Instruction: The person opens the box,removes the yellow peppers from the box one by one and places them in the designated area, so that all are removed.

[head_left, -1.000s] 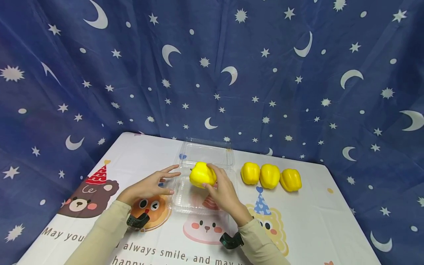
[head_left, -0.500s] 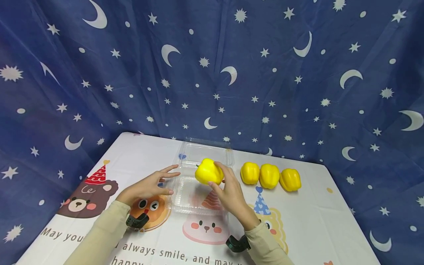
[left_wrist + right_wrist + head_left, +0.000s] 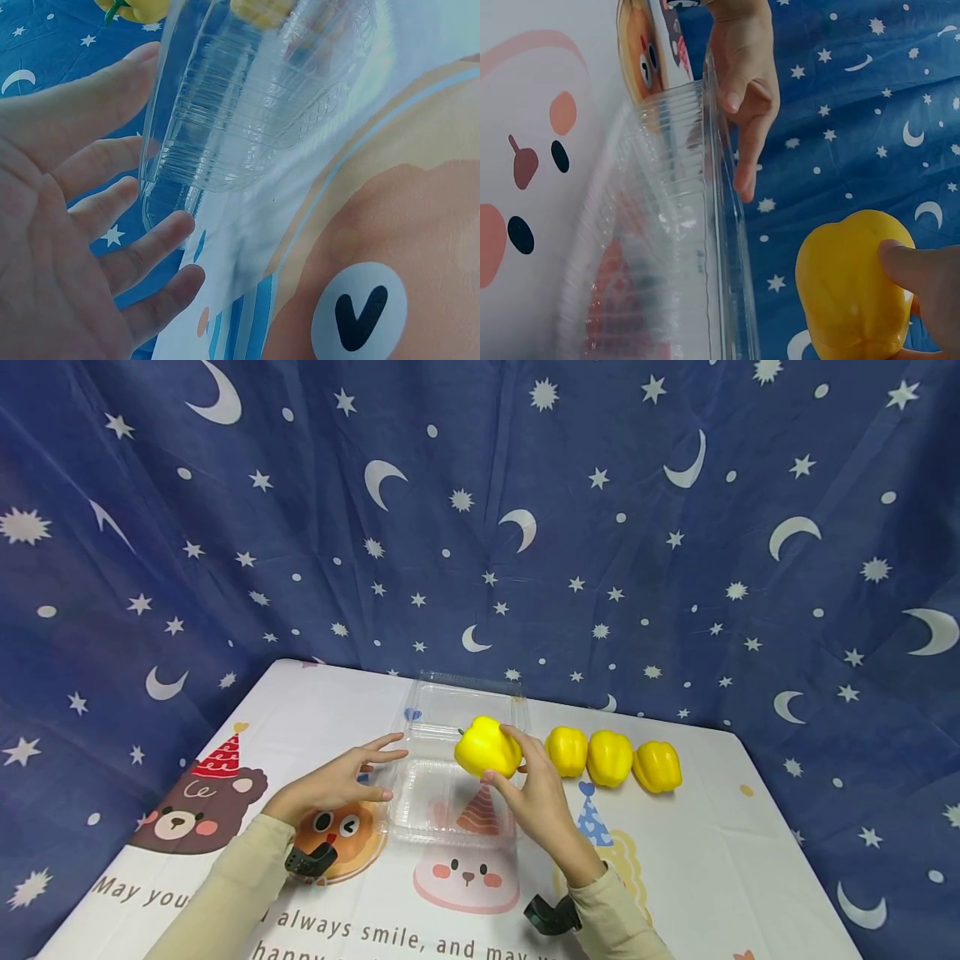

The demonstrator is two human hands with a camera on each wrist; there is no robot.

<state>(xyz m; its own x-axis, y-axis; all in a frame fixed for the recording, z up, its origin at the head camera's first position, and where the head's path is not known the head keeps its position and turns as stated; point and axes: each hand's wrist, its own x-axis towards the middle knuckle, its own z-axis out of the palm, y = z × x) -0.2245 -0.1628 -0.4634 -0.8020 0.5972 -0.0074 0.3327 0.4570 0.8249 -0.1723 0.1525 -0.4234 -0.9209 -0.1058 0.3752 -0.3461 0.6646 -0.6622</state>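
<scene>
Above a clear plastic clamshell container (image 3: 423, 802), my right hand (image 3: 542, 795) holds a yellow bell pepper (image 3: 483, 748) between thumb and fingers. The pepper's green stem points to the left. The container lies with its lid (image 3: 468, 706) folded back toward the curtain. At its left side is my left hand (image 3: 341, 779), fingers spread and relaxed; in the left wrist view the fingertips are close to the container wall (image 3: 225, 161), and I cannot tell whether they touch it. The thumb on the pepper (image 3: 855, 285) shows in the right wrist view.
Right of the container, three more yellow bell peppers (image 3: 610, 759) sit in a row. A white tablecloth (image 3: 720, 860) printed with cartoon animals and lettering covers the table. Behind it hangs a dark blue curtain (image 3: 570, 635) with moons and stars.
My right hand has moved to the right with the bell pepper, which has also turned slightly. The left hand, the container and the row of peppers stay in place.
</scene>
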